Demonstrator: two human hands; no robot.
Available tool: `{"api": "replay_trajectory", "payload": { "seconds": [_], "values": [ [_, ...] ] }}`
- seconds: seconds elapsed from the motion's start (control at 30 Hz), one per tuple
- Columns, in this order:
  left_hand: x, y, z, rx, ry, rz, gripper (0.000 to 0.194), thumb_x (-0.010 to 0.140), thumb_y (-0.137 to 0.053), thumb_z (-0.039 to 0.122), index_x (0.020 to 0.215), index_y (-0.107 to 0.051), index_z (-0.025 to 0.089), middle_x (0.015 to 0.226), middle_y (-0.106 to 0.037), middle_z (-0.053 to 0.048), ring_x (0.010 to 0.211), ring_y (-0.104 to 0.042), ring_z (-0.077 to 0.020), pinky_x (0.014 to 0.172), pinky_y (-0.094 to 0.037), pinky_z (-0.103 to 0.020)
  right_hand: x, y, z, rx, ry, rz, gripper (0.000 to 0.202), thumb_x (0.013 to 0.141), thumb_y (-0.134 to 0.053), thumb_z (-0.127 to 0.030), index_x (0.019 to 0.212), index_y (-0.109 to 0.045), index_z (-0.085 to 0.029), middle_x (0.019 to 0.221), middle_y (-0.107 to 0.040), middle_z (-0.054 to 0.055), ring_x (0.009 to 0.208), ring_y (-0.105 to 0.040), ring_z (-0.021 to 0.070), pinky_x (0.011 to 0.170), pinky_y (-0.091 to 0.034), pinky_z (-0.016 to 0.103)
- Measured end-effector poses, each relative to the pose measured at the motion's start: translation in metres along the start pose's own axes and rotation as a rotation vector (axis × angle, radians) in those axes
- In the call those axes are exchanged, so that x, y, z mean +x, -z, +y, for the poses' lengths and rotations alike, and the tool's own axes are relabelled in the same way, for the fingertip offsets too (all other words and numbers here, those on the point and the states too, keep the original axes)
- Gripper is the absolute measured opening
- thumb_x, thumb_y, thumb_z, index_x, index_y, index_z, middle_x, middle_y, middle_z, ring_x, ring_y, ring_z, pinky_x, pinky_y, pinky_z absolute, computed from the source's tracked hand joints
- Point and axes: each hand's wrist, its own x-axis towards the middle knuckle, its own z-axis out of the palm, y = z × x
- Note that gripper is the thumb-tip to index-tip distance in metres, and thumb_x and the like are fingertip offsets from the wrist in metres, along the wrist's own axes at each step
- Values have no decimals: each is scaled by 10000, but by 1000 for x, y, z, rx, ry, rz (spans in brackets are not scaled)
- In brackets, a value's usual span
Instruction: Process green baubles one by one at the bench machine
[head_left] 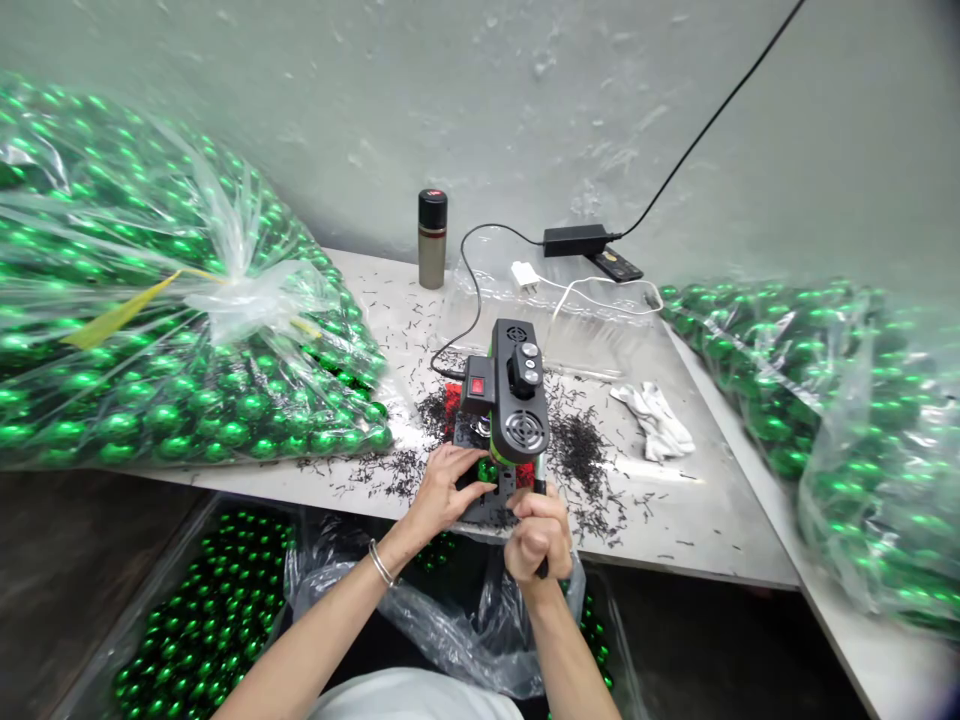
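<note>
On the counter point(720, 520), between two bulging clear bags, stands a black machine point(517, 395) with round vents along its top and a red switch point(478, 385) on its left side. Just below the machine's front end sits a green ball point(487, 470), partly hidden by that end. The left hand point(441, 492) reaches in from the machine's front left; its grip pinches the green ball between thumb and fingers. At the machine's front right, the right hand point(538, 532) has its grip wrapped around a black handle point(541, 486). A bangle point(381, 564) circles the left wrist.

Black shavings point(579, 450) lie scattered around the machine, thickest just to its right. Farther right of it rest white gloves point(660, 420), bunched together. Behind the machine lie a clear plastic tray point(592, 345), a white plug point(525, 273) and a black power adapter point(574, 240); a bottle point(432, 250) stands upright behind and to its left. Left of the machine, a knotted bag point(120, 380) is full of green balls; well to its right lies another bag point(862, 400) of them. Below the machine, under the counter's front edge, more green balls fill an open bag point(202, 610).
</note>
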Motion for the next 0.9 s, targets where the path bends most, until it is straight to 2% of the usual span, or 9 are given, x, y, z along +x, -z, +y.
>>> {"api": "replay_trajectory", "payload": {
  "seconds": [0.23,0.4,0.47,0.57,0.67,0.77,0.9],
  "values": [
    [0,-2,-3,7,-45,31,335,885,-740,362,1167,-719,183,1063,-751,-106,1015,-637,-277,935,-478,-440,0,0,5,44,5,-42,287,1026,-358,-273,764,-469,-232,772,-559,-14,679,-619,137,786,-553,391],
    [-1,-4,-5,11,-45,40,315,894,-730,364,1166,-715,205,1081,-753,-93,1026,-642,-270,960,-476,-459,8,2,6,-47,139,-118,272,1016,-357,-213,766,-466,-229,768,-552,-16,690,-617,124,813,-524,356],
    [0,-5,-6,15,-34,42,320,887,-738,361,1170,-716,215,1088,-755,-90,1033,-644,-271,966,-476,-465,14,3,2,-61,148,-139,275,1010,-355,-200,759,-464,-230,755,-552,-15,683,-602,128,787,-517,351],
    [3,-8,-8,16,-26,60,325,864,-763,353,1154,-727,212,1083,-759,-95,1036,-648,-278,964,-481,-472,33,6,-14,-36,67,-92,285,994,-378,-165,730,-464,-225,722,-553,-20,648,-560,123,724,-491,322],
    [4,-8,-7,11,-30,75,322,857,-767,350,1142,-730,205,1075,-759,-102,1024,-656,-282,958,-491,-477,62,10,-35,2,-97,-35,292,982,-420,-135,710,-491,-216,701,-560,-20,648,-560,120,617,-428,271],
    [-11,-3,2,34,-69,93,332,898,-720,351,1196,-703,205,1107,-749,-111,1043,-656,-279,982,-486,-485,88,13,-52,42,-245,-61,287,989,-449,-156,716,-519,-209,711,-564,-17,624,-539,112,583,-400,261],
    [-54,8,15,121,-218,1,497,918,-688,438,1343,-600,196,1215,-711,-131,1110,-634,-279,993,-488,-474,93,16,-55,57,-226,-103,307,980,-481,-156,677,-507,-206,679,-553,-15,650,-551,123,623,-408,271]
  ]
}}
